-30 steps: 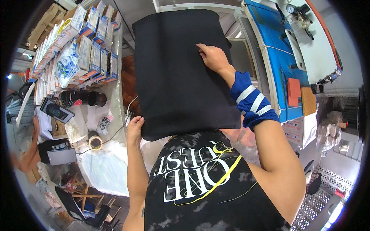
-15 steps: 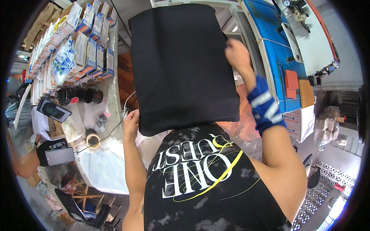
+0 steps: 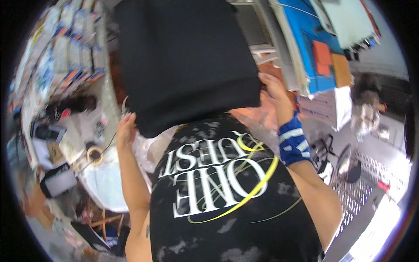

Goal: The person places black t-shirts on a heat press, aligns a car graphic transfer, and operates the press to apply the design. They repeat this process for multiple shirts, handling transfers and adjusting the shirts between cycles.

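Note:
A large black fabric-covered rectangular pad point(image 3: 185, 61) hangs in front of me above my torso, its lower edge slightly slanted. My left hand point(image 3: 127, 124) is closed on its lower left edge. My right hand point(image 3: 273, 87) grips its right edge near the lower corner, below a blue wrist wrap with pale stripes. I wear a black sleeveless top with a printed design, which shows below the pad. The picture is blurred by motion.
Stacks of boxes point(image 3: 74, 52) and a cluttered table point(image 3: 100, 181) with tape, phones and cables are on my left, beside another person's arm point(image 3: 32, 201). A blue machine bench point(image 3: 323, 35) with orange pieces stands at right, above a white carton point(image 3: 340, 109).
My right hand has left the pad's face and moved down to its right edge. The pad has shifted left and upward in view, and the view has turned and blurred.

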Demonstrator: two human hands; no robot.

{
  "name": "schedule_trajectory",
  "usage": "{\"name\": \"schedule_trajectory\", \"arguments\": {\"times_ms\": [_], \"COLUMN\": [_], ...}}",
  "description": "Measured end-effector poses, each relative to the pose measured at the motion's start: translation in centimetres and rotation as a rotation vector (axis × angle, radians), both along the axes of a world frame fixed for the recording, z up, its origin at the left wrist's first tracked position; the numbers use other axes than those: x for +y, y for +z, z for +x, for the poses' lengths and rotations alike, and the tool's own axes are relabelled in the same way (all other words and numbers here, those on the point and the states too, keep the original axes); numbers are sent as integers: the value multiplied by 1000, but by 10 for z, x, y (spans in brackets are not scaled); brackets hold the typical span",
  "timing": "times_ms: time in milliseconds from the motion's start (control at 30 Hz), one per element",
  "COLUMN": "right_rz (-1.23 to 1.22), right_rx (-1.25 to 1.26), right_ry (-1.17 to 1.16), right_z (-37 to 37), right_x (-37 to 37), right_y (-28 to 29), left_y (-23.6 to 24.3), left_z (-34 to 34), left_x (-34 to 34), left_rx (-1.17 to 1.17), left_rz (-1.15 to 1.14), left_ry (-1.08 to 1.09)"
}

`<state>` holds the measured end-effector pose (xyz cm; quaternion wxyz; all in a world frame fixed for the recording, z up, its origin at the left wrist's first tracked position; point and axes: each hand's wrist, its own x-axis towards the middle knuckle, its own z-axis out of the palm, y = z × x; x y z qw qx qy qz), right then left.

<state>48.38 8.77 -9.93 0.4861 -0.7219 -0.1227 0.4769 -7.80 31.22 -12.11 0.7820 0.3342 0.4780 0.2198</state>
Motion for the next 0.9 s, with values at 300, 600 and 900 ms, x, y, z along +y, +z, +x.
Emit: {"name": "schedule_trajectory", "arguments": {"times_ms": [300, 600, 900], "right_rz": [215, -404, 68], "right_rx": [223, -305, -999], "right_ry": [-111, 268, 120], "right_z": [0, 4, 58], "right_x": [-8, 25, 327], "right_y": [9, -6, 42], "left_y": [1, 6, 56], "left_z": [12, 33, 214], "left_x": [-16, 25, 272], "left_rx": [-155, 425, 654], "left_rz": [37, 171, 913], "left_ry": [119, -80, 2]}}
